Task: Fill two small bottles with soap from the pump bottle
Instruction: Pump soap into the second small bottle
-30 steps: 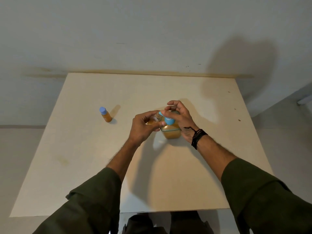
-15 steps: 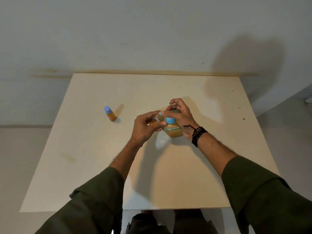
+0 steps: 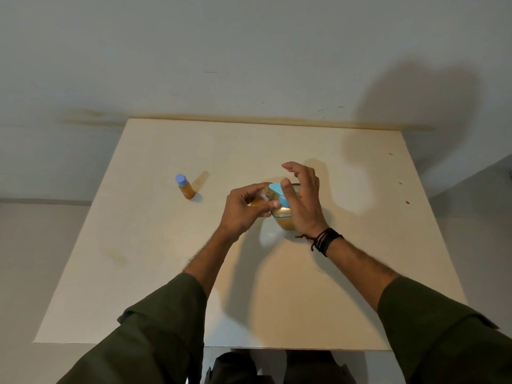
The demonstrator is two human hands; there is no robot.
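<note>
Head view, left to right. Capped small bottle (image 3: pixel 185 187): amber fill, blue cap on, stands upright on the pale surface (image 3: pixel 155 245), well apart from both hands, short shadow to its right.

Left hand (image 3: pixel 241 210): fingers and thumb curled round the open small bottle (image 3: pixel 262 199), no cap on it, amber liquid inside. Bottle is tilted, its mouth just under the spout of the pump head (image 3: pixel 279 194). Whether mouth and spout touch: cannot tell.

Pump bottle (image 3: pixel 283 217): clear body with amber soap, light-blue pump head, stands on the surface near the middle, partly hidden by both hands.

Right hand (image 3: pixel 303 202): spread wide, fingers straight and fanned, grips nothing. Thumb lies on top of the pump head; the other fingers stand up beyond the bottle, off it. Palm is beside the bottle's right flank; contact there cannot be told.

Black corded wristband (image 3: pixel 327 241) on the right wrist. Dark green sleeves (image 3: pixel 155 333) on both forearms, rolled back short of the wrists.

Far right of the surface: a few small dark specks (image 3: pixel 406 202). Grey wall (image 3: pixel 249 51) behind, the person's shadow on its right part.
</note>
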